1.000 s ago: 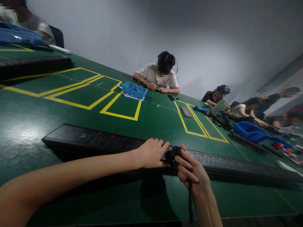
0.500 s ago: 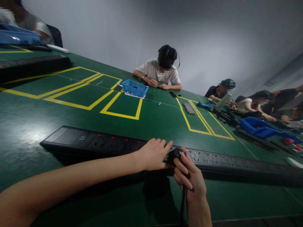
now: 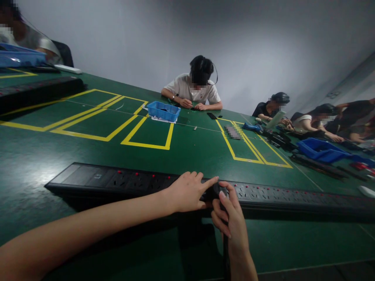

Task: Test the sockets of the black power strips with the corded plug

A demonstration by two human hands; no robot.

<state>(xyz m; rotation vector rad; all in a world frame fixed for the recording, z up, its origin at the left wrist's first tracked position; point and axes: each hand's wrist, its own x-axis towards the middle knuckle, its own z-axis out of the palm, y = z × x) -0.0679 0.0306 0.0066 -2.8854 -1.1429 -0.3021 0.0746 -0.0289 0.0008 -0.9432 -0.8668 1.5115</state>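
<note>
A long black power strip (image 3: 117, 181) with red switches and several sockets lies across the green table (image 3: 190, 152) close to me. My left hand (image 3: 189, 191) rests flat on the strip, fingers stretched out, pressing it down. My right hand (image 3: 230, 220) is closed around a black plug (image 3: 216, 192) whose cable (image 3: 226, 257) runs down toward me. The plug sits at a socket of the strip, right beside my left fingertips. How deep it sits in the socket is hidden by my fingers.
Yellow tape boxes mark the table. A blue bin (image 3: 163, 111) stands before a seated person in a white shirt (image 3: 193, 91). More people, blue bins (image 3: 320, 150) and black strips crowd the right end. Another black strip (image 3: 38, 89) and a blue tray (image 3: 17, 58) lie far left.
My right hand has brought the plug lower and closer to my left fingertips on the strip. My left index finger has stretched further right. The view shifted slightly.
</note>
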